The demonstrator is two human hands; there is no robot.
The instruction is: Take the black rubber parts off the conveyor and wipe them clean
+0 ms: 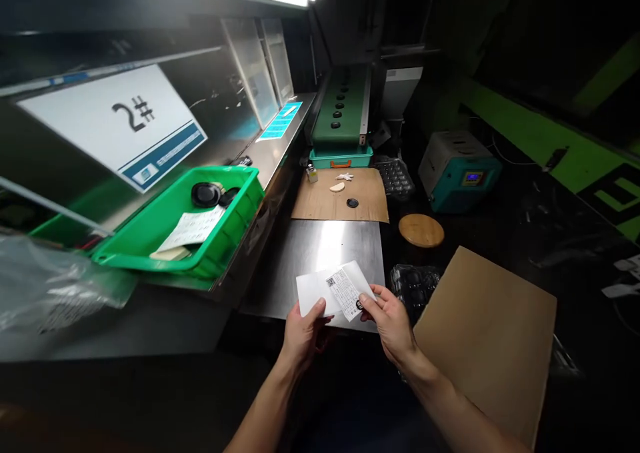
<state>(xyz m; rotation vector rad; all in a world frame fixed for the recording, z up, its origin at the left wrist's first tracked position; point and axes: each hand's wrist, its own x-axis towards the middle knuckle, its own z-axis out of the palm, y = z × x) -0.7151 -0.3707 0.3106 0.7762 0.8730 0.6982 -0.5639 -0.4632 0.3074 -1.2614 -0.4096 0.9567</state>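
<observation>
Between my hands, above the near end of the metal table [280, 286], is a white sheet of paper [311, 293]. A printed label [345, 293] with a square code and a black round mark lies over its right part. My left hand [303, 326] pinches the sheet's lower left edge, thumb on top. My right hand [393, 320] grips the right edge of the paper and label between thumb and fingers. Farther off, a cardboard sheet [320, 203] carries a black round part [353, 203], a pale half-round piece [337, 187] and a small bottle [312, 173].
A green crate [200, 263] with papers and black parts stands on the left shelf. Ahead, a green conveyor belt [345, 123] carries several black round parts. At right are a wooden stool [421, 230], clear plastic trays [413, 283], a large cardboard box [493, 333] and a teal-and-grey machine [457, 173].
</observation>
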